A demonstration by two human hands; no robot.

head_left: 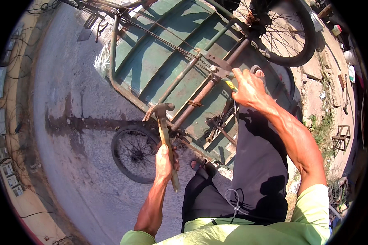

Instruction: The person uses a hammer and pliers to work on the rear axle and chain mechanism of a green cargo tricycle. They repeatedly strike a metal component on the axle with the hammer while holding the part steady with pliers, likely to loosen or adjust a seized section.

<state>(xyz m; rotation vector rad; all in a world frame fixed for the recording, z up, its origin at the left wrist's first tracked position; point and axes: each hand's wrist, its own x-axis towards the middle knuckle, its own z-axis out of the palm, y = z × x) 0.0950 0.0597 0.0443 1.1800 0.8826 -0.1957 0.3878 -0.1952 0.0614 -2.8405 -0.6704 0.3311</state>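
Observation:
A claw hammer [164, 126] with a worn wooden handle is upright in my left hand [164, 163], which is closed around the handle with the metal head at the top. My right hand [250, 90] is closed on a yellow-handled tool [230, 84] beside the rusty axle tube [202, 94]; the tool's kind and its working end cannot be made out. Close to those fingers, a bracket and a bicycle chain [167, 43] meet the axle. The axle crosses the green underside of an overturned cart [147, 61] with a tube frame.
A spoked wheel [302, 41] stands at the upper right, and another wheel [135, 154] at the lower left of the cart. Loose tools, including a wrench [212, 135], lie on the cart's near part. At the far right sits a small metal stool [341, 137]. My sandalled foot [257, 71] rests on the cart.

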